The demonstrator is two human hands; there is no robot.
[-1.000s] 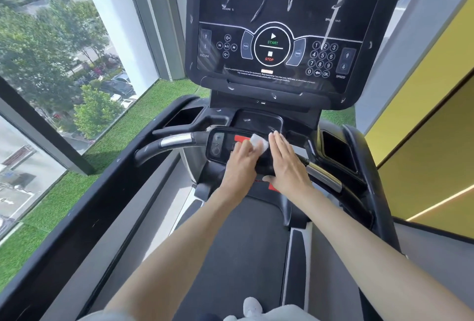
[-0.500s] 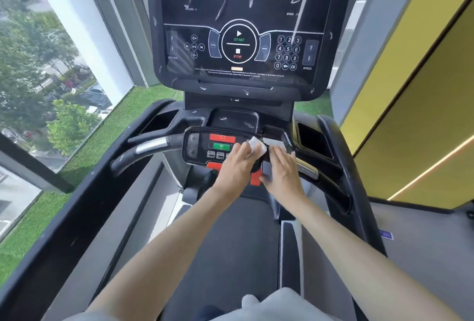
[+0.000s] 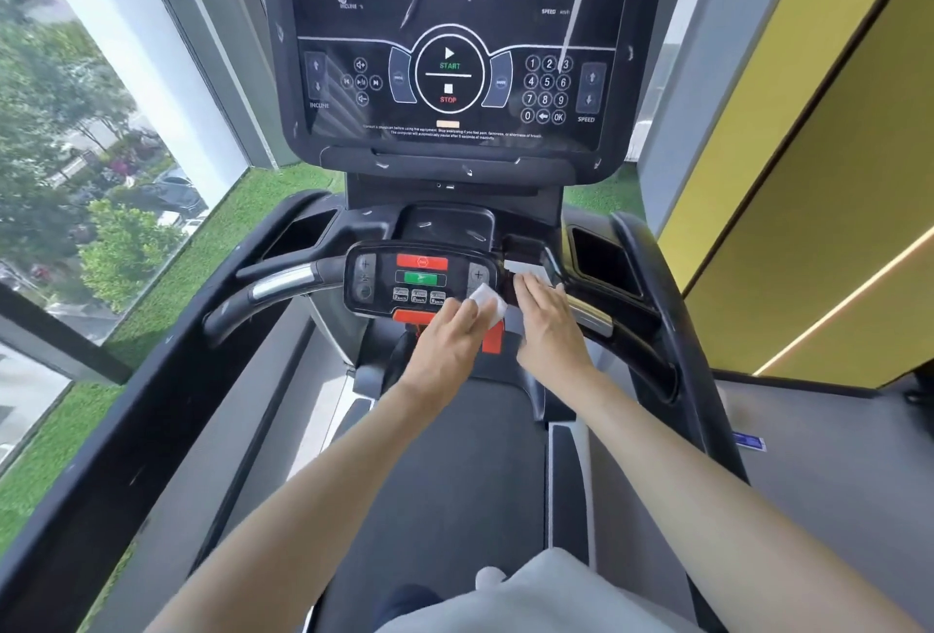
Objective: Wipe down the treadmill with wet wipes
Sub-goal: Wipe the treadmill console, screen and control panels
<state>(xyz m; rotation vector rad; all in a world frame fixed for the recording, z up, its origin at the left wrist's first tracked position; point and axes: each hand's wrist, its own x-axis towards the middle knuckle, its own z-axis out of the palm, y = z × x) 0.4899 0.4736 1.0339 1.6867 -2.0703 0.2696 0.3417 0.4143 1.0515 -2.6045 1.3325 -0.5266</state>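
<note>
The person stood on the treadmill [image 3: 652,288], looking down over its dark running belt [image 3: 455,481] at the handlebar control panel [image 3: 384,278]; both bare forearms reached forward to it; the left hand [image 3: 445,344] had its fingers bent round a folded white wet wipe [image 3: 489,303], holding it against the lower right corner of the panel, just beside the small row of preset keys; the wipe stuck out past the fingertips towards the right hand [image 3: 548,324]; the right hand lay flat and relaxed, fingers straight and close together, palm down on the crossbar just right of the panel, gripping nothing; the two hands were near each other but apart, with a red safety tab [image 3: 493,340] showing between them below the wipe; on the panel a red button [image 3: 422,262] sat above a green one [image 3: 420,278]; the left handlebar [image 3: 283,284], with its chrome grip plate, curved away from the panel, well clear of both hands; above stood the big console display [image 3: 450,51], dark, marked START and STOP with a number pad, and streaked with light smears; recessed cup holders [image 3: 298,234] lay to either side of the console neck; left of the machine were a strip of artificial grass [image 3: 202,258] and a tall window [image 3: 76,127] showing trees and parked cars; to the right was a yellow wall [image 3: 808,177]; a small blue packet [image 3: 750,443] lay on the grey floor there
</note>
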